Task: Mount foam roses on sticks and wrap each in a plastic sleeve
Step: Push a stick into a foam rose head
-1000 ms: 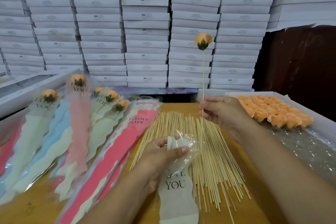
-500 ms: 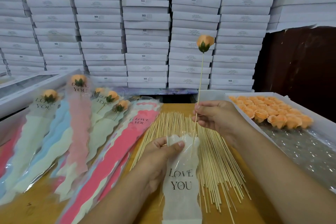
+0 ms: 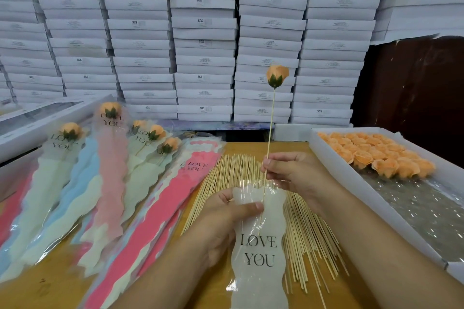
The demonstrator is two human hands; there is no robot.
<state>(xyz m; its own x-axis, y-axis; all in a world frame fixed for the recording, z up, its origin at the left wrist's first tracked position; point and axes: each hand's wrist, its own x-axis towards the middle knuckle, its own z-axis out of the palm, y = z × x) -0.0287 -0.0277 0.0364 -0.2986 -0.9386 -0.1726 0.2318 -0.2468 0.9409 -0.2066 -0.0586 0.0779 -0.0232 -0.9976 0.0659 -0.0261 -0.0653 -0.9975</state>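
The rose (image 3: 277, 76) stands upright on its stick (image 3: 270, 133), high above the surface (image 3: 251, 149); you pinch the stick low down in your right hand (image 3: 296, 173), and its bottom end has now passed into the mouth of the sleeve (image 3: 258, 246); a second ago that tip hung above the crumpled plastic, well short of the opening; half a second ago it had only reached the mouth; now it shows through the clear film, running down toward the words LOVE YOU; your left hand (image 3: 226, 223) holds the sleeve's upper edge, thumb across the front, so that grip is clenched on the sleeve, and it has flattened and straightened the sleeve since the first view; your right grip is likewise closed, on the stick.

By this reading, mounting is done for this rose and sleeving has begun; most of the stick and the whole bloom remain outside, so a long downward feed is still needed; the thin tip could snag or pierce the film if it leaves the channel.

Beneath both hands lies the fan of bare sticks (image 3: 311, 246); to your right, the tray (image 3: 326, 133) holds loose roses (image 3: 376, 155); to your left lie finished roses (image 3: 110, 170) in coloured sleeves, beside a stack of spare sleeves (image 3: 175, 195); behind, white boxes (image 3: 200, 32) rise in stacks.
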